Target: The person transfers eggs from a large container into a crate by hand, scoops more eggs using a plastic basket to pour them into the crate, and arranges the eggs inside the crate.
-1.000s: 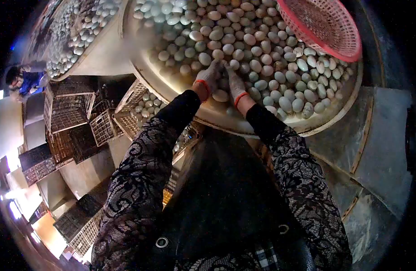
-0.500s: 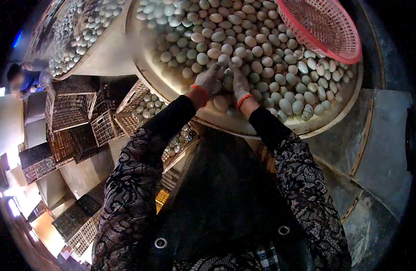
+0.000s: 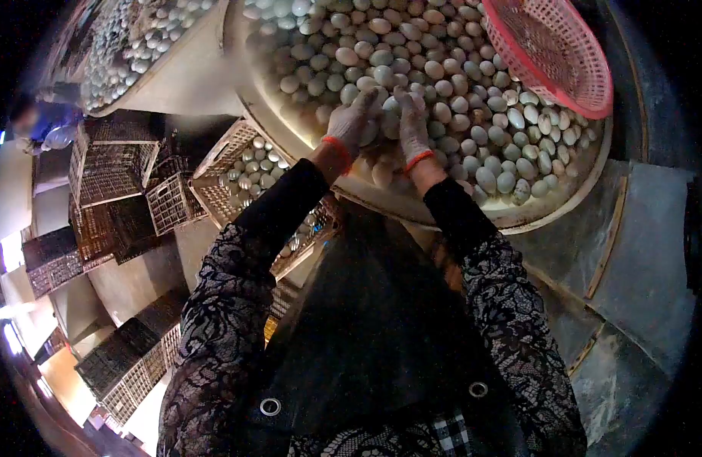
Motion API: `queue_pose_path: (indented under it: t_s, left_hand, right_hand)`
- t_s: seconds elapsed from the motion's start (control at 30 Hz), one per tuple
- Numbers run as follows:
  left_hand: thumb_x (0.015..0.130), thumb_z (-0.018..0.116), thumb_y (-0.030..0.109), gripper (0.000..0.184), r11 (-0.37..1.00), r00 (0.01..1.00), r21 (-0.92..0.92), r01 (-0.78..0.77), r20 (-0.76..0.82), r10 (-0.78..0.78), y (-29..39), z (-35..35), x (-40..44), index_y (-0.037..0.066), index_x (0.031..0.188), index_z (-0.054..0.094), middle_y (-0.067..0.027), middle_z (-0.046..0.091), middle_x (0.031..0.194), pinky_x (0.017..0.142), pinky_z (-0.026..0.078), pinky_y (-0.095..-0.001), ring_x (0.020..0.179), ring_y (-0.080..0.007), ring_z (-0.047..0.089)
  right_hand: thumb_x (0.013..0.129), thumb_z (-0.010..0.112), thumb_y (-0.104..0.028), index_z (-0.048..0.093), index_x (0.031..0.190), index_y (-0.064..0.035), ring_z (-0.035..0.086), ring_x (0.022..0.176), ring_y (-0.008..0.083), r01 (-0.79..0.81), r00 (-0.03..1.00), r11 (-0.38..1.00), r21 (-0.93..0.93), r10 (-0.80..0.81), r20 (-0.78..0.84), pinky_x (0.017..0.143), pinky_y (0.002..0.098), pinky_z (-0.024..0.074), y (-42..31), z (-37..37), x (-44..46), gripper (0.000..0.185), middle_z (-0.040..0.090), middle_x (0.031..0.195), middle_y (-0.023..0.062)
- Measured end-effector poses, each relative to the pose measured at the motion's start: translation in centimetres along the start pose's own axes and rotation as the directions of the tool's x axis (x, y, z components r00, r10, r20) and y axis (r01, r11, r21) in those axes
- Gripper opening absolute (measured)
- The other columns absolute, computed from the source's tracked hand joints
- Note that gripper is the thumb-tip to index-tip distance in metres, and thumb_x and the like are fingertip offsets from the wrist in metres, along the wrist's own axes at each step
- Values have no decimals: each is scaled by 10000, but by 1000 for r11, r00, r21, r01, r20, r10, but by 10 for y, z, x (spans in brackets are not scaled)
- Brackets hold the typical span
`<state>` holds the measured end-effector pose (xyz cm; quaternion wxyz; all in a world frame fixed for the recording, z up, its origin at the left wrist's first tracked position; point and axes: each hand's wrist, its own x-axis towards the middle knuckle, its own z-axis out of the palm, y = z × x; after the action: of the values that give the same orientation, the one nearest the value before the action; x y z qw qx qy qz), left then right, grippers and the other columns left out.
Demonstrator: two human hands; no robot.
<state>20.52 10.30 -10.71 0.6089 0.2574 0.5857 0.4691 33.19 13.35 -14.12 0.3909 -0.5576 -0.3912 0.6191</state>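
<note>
Many pale green, white and brownish eggs (image 3: 484,180) lie in a large round white tub (image 3: 572,199). Over its near part are both my hands, in pale gloves with red bands at the wrists. My left hand (image 3: 351,126) is curled at the eggs, fingertips partly hidden behind the thumb side. Just to its right, my right hand (image 3: 412,126) is curled the same way. A few eggs show between the two hands and just beyond their fingertips. Which of them each hand grips is hard to make out.
A pink plastic basket (image 3: 553,57) rests on the tub's right rim. Crates holding eggs (image 3: 253,171) stand below left of the tub, with more stacked crates (image 3: 115,171) farther left. Another egg-filled tub (image 3: 168,91) is at the upper left, near a person in blue (image 3: 50,126).
Both hands first moved slightly apart and eggs came into view between them. The camera view has shifted a little. The person at the far left has changed posture.
</note>
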Motion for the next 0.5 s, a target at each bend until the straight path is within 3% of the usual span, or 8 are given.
queue_pose_path:
  t_s: [0.1, 0.2, 0.3, 0.37, 0.4, 0.43, 0.47, 0.5]
  left_hand:
    - [758, 625, 438, 524, 979, 999, 203, -31, 35, 24, -5, -5, 6, -41, 965, 577, -113, 577, 973, 662, 477, -315, 775, -192, 567]
    - [762, 615, 452, 542, 991, 992, 53, -124, 44, 122, -10, -7, -1, -51, 959, 582, -104, 591, 926, 662, 467, -304, 781, -187, 561]
    - [780, 604, 428, 522, 986, 993, 117, -118, -16, 121, 1, -8, -6, -44, 1002, 578, -77, 595, 882, 661, 453, -281, 773, -163, 548]
    - [795, 591, 394, 485, 993, 997, -92, -73, -4, 73, 14, -6, -8, -27, 1036, 576, -65, 593, 846, 672, 442, -261, 776, -139, 532]
    - [797, 589, 377, 447, 969, 972, 77, -233, 3, 234, 29, -6, -23, -5, 1028, 581, -66, 587, 820, 630, 446, -263, 711, -129, 524]
    - [797, 589, 377, 447, 970, 973, 71, -231, -10, 232, 39, -10, -27, -5, 1028, 581, -66, 587, 820, 630, 446, -263, 711, -129, 524]
    - [797, 587, 384, 444, 922, 950, 244, -300, -8, 312, 46, -16, -27, -4, 1014, 585, -64, 585, 806, 608, 448, -262, 681, -127, 527]
    - [798, 588, 388, 444, 906, 934, 246, -345, -3, 356, 56, -24, -34, -4, 1006, 586, -62, 584, 794, 586, 450, -263, 653, -127, 531]
  right_hand:
    - [880, 439, -435, 542, 1117, -54, 499, 1050, 305, 69, 993, 997, -30, -72, -97, 859, 394, 394, 11, 5, 2, 460, 533, 1158, 174]
    - [869, 455, -443, 520, 1148, -49, 514, 1025, 305, 258, 951, 934, -248, -290, -104, 851, 402, 401, 19, 3, -7, 487, 550, 1129, 165]
    - [864, 493, -386, 479, 1201, -60, 510, 1030, 313, 248, 964, 964, -98, -256, -76, 861, 402, 408, 15, 3, -8, 469, 542, 1145, 159]
    - [838, 479, -484, 485, 1165, -13, 468, 1004, 226, 45, 998, 999, -18, -46, -40, 844, 345, 397, -32, 13, -26, 574, 515, 1099, 105]
    - [829, 475, -517, 488, 1154, 2, 454, 996, 197, -27, 999, 1000, 3, 27, -23, 838, 325, 393, -55, 18, -35, 612, 506, 1084, 87]
    - [840, 472, -499, 497, 1131, 5, 462, 969, 187, 81, 996, 996, -48, -82, -18, 822, 324, 398, -78, 29, -45, 582, 515, 1059, 80]
    - [850, 470, -481, 507, 1107, 7, 469, 941, 177, 181, 983, 978, -99, -182, -2, 806, 324, 403, -99, 42, -55, 553, 524, 1034, 73]
    - [860, 468, -462, 517, 1084, 10, 477, 914, 167, 278, 960, 949, -146, -277, 26, 790, 323, 408, -116, 55, -65, 525, 534, 1010, 65]
